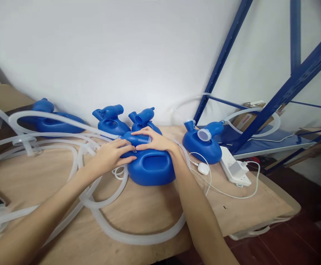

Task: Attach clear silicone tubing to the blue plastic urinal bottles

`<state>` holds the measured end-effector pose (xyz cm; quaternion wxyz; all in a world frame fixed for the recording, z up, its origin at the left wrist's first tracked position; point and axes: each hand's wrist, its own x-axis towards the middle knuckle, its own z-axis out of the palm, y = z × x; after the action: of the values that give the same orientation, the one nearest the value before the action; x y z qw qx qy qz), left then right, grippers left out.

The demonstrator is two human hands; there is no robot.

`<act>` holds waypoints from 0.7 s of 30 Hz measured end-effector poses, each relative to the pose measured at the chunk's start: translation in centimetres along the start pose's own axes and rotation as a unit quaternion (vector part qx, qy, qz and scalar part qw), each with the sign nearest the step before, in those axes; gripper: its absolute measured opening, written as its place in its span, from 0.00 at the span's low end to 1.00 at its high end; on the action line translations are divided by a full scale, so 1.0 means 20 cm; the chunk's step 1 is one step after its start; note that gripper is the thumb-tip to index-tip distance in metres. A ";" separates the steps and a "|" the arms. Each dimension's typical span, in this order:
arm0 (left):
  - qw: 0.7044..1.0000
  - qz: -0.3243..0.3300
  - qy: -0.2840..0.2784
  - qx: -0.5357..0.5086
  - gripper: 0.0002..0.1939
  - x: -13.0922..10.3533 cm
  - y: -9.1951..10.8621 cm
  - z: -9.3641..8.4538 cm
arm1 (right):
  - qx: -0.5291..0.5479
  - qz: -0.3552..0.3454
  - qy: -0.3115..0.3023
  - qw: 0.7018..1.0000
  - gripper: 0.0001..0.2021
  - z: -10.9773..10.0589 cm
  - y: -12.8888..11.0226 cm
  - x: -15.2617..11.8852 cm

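A blue plastic urinal bottle [152, 176] with a recessed grip stands on the table in front of me. My right hand [154, 140] lies over its upper cylindrical part, thumb and fingers curled round it. My left hand [114, 154] closes its fingers at the left neck of the same bottle. By those fingertips shows a small translucent piece [129, 145], perhaps a cap, partly hidden. Just above the left hand, a translucent hose [105, 132] runs up to the bottle's upper part. More hose loops [138, 239] lie around the bottle.
Several similar blue bottles [204, 147] stand along the wall. At right are a white power strip [233, 165] with a plugged charger, a white earbud case [203, 168] and cables. A blue metal rack [273, 145] rises behind. A cardboard box [6, 97] is at left.
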<state>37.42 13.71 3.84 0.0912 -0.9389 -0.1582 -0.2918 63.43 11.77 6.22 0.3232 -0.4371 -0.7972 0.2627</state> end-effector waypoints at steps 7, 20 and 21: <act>0.998 -0.002 0.010 -0.059 0.16 0.01 0.01 0.00 | -0.028 0.010 -0.022 0.999 0.39 0.01 -0.03 0.01; 0.994 -0.067 0.003 -0.085 0.11 0.02 0.06 0.00 | -0.022 0.041 -0.035 0.998 0.50 0.00 -0.03 0.00; 0.993 -0.077 0.000 -0.093 0.11 0.02 0.06 0.00 | -0.029 0.049 -0.037 0.998 0.51 0.00 -0.04 0.00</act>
<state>38.28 12.64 3.97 -0.0196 -0.9282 -0.2021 -0.3117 63.01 11.51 6.76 0.2679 -0.4746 -0.7934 0.2710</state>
